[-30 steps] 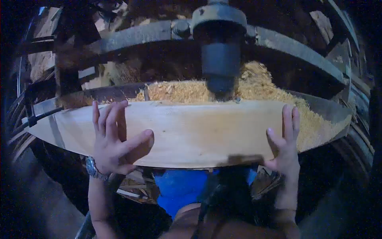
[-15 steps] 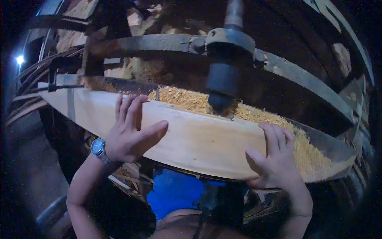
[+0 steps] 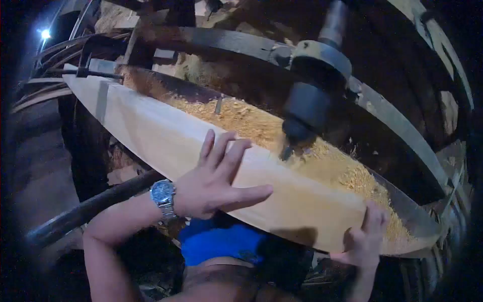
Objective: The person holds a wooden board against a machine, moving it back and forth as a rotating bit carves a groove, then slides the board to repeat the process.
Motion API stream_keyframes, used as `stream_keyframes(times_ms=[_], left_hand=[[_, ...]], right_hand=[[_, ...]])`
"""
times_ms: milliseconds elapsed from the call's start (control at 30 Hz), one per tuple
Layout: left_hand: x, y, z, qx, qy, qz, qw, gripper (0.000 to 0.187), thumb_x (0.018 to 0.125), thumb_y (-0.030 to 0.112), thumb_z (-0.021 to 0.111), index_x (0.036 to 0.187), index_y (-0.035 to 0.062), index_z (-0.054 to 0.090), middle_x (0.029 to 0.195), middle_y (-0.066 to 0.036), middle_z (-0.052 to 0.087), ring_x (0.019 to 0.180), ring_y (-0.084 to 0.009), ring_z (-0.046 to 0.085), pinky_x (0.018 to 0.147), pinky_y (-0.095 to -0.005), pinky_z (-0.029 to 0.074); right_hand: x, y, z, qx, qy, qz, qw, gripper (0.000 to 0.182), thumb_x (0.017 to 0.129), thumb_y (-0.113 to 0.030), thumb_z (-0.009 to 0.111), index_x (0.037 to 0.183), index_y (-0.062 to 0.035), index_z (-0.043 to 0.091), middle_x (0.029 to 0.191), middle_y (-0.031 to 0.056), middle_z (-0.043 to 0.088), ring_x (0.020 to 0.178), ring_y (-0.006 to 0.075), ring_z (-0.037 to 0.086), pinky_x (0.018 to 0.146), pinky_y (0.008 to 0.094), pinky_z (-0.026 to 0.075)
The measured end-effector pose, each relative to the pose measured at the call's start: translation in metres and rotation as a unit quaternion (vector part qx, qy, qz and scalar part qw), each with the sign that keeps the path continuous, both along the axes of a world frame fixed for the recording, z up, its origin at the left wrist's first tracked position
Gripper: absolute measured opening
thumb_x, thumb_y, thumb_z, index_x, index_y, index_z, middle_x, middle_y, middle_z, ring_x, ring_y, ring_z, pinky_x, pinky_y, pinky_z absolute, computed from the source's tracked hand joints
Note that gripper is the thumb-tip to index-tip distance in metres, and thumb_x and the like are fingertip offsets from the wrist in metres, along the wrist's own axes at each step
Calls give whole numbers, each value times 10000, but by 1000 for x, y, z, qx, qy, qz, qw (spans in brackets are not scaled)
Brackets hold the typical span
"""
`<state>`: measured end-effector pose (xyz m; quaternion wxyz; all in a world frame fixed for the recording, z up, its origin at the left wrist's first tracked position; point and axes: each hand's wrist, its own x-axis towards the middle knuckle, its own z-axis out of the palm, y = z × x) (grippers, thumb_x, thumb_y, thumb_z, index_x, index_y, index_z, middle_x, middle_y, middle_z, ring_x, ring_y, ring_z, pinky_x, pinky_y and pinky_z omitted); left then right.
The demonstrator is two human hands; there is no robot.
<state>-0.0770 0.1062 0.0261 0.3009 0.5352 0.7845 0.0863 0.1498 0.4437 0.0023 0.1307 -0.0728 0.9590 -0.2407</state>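
Note:
A long, pale wooden board [image 3: 302, 199] with pointed ends lies slanting across the machine bed. My left hand [image 3: 211, 176] lies on its middle, fingers spread, thumb stretched right and fingertips at the far edge. Toward the board's right end, my right hand [image 3: 365, 236] is slightly blurred; its fingers bend over the far edge while the thumb lies against the face. Between the two hands, just beyond the board's edge, a dark spindle [image 3: 307, 108] points down with its cutting bit [image 3: 287, 152] amid wood shavings [image 3: 251, 121].
A curved metal arm [image 3: 397, 118] passes behind the spindle on both sides. At the left end, a dark metal bracket [image 3: 85, 72] overlaps the board. A dark bar [image 3: 95, 206] runs under it at left. Thin wood strips [image 3: 37, 98] are stacked at far left; a lamp [image 3: 46, 34] shines above.
The board has turned, its left end higher and right part lower in view. My left hand has shifted right along it; my right hand has moved right and down. The view has tilted too.

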Motion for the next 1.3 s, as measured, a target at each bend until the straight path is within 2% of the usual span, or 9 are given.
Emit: stream_keyframes(times_ms=[233, 267, 300, 467, 600, 733, 1167, 1267, 1300], left_hand=[[-17, 0, -14, 82, 57, 24, 995, 855, 710, 218, 751, 1487, 321, 409, 1557, -330, 196, 1428, -560, 204, 1111, -748, 76], [-26, -3, -7, 61, 124, -18, 990, 862, 692, 379, 758, 1480, 294, 421, 1551, -329, 222, 1428, -539, 243, 1125, -732, 84], [-30, -4, -6, 55, 119, -30, 991, 878, 675, 418, 753, 1479, 295, 423, 1546, -330, 232, 1426, -537, 248, 1131, -725, 86], [-45, -7, -11, 75, 56, -83, 992, 943, 579, 529, 739, 1442, 286, 449, 1496, -331, 315, 1372, -501, 339, 1133, -665, 179], [-59, -18, -8, 107, 27, -103, 989, 725, 595, 497, 733, 1239, 240, 522, 1451, -328, 385, 1304, -457, 424, 1074, -614, 283], [-87, -55, -18, 113, 72, -114, 984, 531, 663, 520, 663, 1081, 224, 523, 1429, -317, 414, 1266, -454, 462, 1076, -608, 287], [-78, -138, -12, 109, 47, -107, 987, 482, 911, 645, 411, 977, 184, 536, 1450, -269, 448, 1280, -447, 480, 1077, -636, 317], [-75, -141, -12, 106, 82, -108, 985, 504, 889, 670, 438, 1004, 192, 550, 1493, -264, 415, 1327, -438, 455, 1136, -622, 262], [-74, -144, -10, 96, 109, -111, 983, 582, 847, 730, 451, 1050, 194, 553, 1514, -274, 387, 1363, -449, 415, 1160, -617, 224]], right_hand=[[1, 23, -7, -21, 73, -39, 996, 816, 512, -652, 861, 1055, -166, 493, 1450, 261, 411, 1320, 462, 432, 1101, 616, 257], [1, 27, -10, -15, 79, -46, 996, 800, 539, -665, 857, 1044, -160, 496, 1468, 250, 405, 1333, 442, 437, 1112, 607, 264], [10, 30, -24, -162, 114, -149, 969, 749, 595, -637, 847, 1046, -155, 495, 1456, 234, 430, 1331, 422, 449, 1108, 583, 293], [-9, 24, -79, -545, 223, -517, 621, 562, 779, -473, 822, 1067, -118, 494, 1248, 161, 610, 1203, 327, 567, 1033, 451, 450], [28, 34, -79, -500, 199, -481, 692, 469, 827, -280, 765, 1116, -59, 469, 903, 98, 633, 916, 209, 620, 767, 320, 536], [13, -2, -83, -497, 201, -456, 710, 459, 820, -218, 742, 1131, -24, 466, 903, 117, 645, 846, 172, 629, 679, 270, 522], [26, -118, -64, -497, 131, -532, 673, 473, 854, -358, 769, 1084, -38, 509, 933, 125, 662, 741, 174, 626, 849, 380, 505], [3, -121, -25, -202, 59, -408, 888, 550, 836, -405, 779, 1167, -57, 513, 1175, 155, 607, 882, 204, 633, 950, 439, 466], [1, -123, -22, -212, 65, -400, 889, 550, 836, -405, 779, 1167, -57, 513, 1175, 155, 607, 882, 204, 633, 950, 439, 466]])
